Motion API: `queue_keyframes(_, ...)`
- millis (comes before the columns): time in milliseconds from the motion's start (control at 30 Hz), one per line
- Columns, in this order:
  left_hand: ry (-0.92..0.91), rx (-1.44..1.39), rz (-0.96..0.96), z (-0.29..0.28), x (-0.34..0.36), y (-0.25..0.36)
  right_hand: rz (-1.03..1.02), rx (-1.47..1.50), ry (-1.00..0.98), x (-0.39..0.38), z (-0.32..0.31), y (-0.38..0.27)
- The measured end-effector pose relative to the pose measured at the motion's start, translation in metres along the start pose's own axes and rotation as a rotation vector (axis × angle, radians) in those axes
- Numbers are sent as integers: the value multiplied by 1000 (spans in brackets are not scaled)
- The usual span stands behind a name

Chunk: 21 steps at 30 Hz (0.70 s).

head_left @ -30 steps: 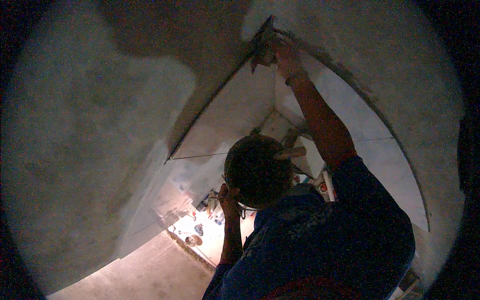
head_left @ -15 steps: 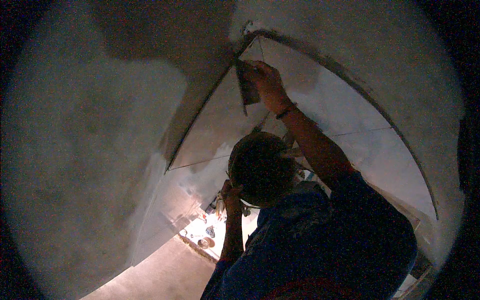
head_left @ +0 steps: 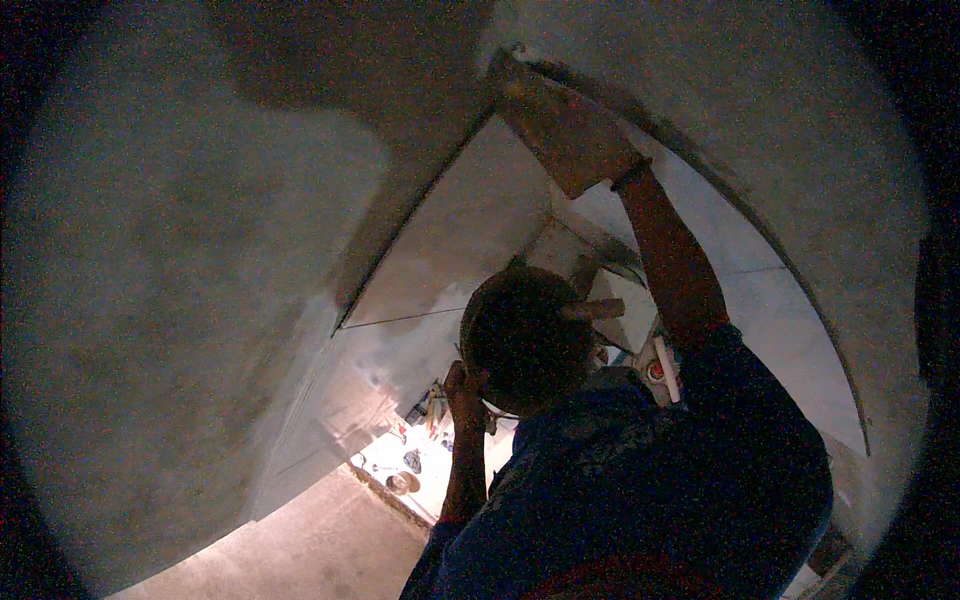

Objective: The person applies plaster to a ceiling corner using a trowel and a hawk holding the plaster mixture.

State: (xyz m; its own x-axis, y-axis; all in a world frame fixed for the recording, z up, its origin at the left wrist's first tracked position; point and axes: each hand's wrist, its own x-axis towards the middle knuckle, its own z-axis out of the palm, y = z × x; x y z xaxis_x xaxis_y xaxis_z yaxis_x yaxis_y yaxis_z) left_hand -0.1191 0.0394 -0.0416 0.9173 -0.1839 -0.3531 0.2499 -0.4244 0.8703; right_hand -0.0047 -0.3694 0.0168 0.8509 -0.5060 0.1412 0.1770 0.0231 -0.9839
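High up, my right hand, with a dark band at the wrist (head_left: 632, 174), is at a flat brown rectangular plate (head_left: 570, 135), which looks like a plastering float. One end of the plate lies at the top corner where dark edge lines meet. My fingers are mostly hidden or too dark to make out against it. Lower down, my left hand (head_left: 462, 387) is closed at the side of a dark round bowl-like thing (head_left: 525, 340). A short tan stick or handle (head_left: 598, 309) juts from its right side. What is inside it is too dark to see.
Grey wall surface (head_left: 180, 300) fills the left, with a darker damp-looking patch (head_left: 350, 55) above. Far below, a brightly lit floor area holds a round pan (head_left: 400, 483) and several small items. A white bar (head_left: 667, 368) shows past my right upper arm.
My right hand and the plate have moved up and to the right. The plate has turned from steep and narrow to showing its broad face. My left hand stays at the round thing.
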Motion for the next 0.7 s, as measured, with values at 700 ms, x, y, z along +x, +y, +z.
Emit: queue_keyframes(700, -19, -198, -28, -10, -11, -7, -132, -345, 192, 44, -31, 22)
